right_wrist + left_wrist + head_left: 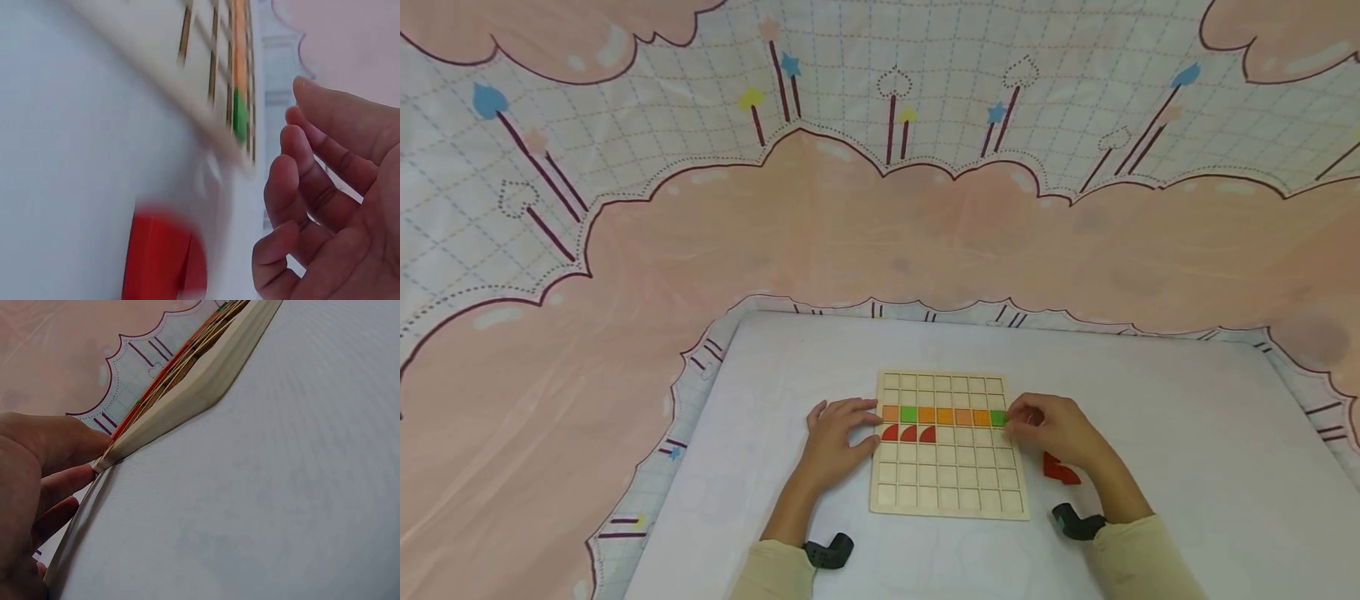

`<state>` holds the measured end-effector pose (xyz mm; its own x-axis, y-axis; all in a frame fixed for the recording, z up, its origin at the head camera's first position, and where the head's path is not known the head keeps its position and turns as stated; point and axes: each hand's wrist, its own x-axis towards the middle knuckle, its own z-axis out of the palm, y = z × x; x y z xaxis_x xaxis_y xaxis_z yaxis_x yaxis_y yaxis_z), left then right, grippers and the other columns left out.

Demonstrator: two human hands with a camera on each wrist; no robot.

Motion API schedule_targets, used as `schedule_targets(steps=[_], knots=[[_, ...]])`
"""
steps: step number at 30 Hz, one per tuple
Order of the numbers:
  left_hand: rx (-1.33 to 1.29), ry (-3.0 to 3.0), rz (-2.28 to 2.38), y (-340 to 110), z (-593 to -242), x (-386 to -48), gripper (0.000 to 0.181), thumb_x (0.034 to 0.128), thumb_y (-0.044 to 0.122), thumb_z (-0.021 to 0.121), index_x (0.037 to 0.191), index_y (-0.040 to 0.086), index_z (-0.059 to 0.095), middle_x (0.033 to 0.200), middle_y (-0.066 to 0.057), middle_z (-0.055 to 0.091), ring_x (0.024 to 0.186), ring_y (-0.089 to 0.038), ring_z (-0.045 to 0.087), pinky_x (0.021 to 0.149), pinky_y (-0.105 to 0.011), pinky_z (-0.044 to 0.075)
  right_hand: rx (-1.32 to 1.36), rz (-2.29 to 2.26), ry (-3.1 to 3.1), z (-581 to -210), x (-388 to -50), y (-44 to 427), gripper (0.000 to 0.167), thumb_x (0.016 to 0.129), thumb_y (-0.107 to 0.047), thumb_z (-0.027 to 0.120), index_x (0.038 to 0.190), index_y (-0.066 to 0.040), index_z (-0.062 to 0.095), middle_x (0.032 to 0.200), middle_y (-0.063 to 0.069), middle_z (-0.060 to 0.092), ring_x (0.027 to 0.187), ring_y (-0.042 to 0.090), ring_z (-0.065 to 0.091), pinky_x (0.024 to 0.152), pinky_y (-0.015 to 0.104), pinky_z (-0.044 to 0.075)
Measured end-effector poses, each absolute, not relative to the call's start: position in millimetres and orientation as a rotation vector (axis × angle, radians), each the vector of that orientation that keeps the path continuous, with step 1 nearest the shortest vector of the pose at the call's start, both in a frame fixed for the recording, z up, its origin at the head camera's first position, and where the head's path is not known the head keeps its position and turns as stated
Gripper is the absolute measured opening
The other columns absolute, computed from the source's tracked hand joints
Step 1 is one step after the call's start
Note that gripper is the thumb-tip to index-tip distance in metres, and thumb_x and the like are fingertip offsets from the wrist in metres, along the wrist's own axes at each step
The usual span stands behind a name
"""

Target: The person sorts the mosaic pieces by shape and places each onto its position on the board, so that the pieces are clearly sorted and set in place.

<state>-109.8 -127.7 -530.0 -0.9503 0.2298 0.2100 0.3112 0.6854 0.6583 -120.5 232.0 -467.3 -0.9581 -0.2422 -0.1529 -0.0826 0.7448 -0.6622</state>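
A pale wooden grid board [967, 477] lies on the white table. One of its rows holds a line of orange squares [944, 416] with a green square [908, 414] second from the left and another green square [997, 418] at the right end. Below them, at the left, sit three red quarter-circle pieces [909, 433]. My left hand [837, 437] touches the board's left edge with fingers and thumb extended. By the right end of the coloured row is my right hand [1056, 427], its fingers loosely bent, nothing between them in the right wrist view.
Loose red pieces [1060, 471] lie on the table [760, 375] right of the board, beneath the right forearm. Black wrist devices sit at both sleeves. A pink and white patterned cloth [895, 242] rises behind the table.
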Motion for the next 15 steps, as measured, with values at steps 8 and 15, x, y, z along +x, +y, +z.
schedule_targets(steps=[8,15], knots=[[-0.442,-2.789,-1.094,-127,-530,-109,0.022,0.0853,0.019,0.079,0.107,0.021,0.077,0.135,0.001,0.068,0.134,-0.027,0.054,0.117,-0.067,0.017,-0.076,-0.893,2.728,-470,-109,268,0.012,0.091,-0.024,0.075,0.099,-0.015,0.071,0.083,0.0,0.063,0.081,0.019,0.057,0.066,0.031,0.049],[-0.434,-2.805,-1.098,-127,-530,-110,0.022,0.0857,0.02,0.079,0.107,0.022,0.077,0.136,0.002,0.068,0.134,-0.026,0.054,0.117,-0.066,0.017,-0.115,-0.876,2.726,-479,-106,287,0.013,0.089,-0.022,0.076,0.099,-0.015,0.072,0.081,-0.003,0.064,0.08,0.016,0.057,0.067,0.029,0.048]])
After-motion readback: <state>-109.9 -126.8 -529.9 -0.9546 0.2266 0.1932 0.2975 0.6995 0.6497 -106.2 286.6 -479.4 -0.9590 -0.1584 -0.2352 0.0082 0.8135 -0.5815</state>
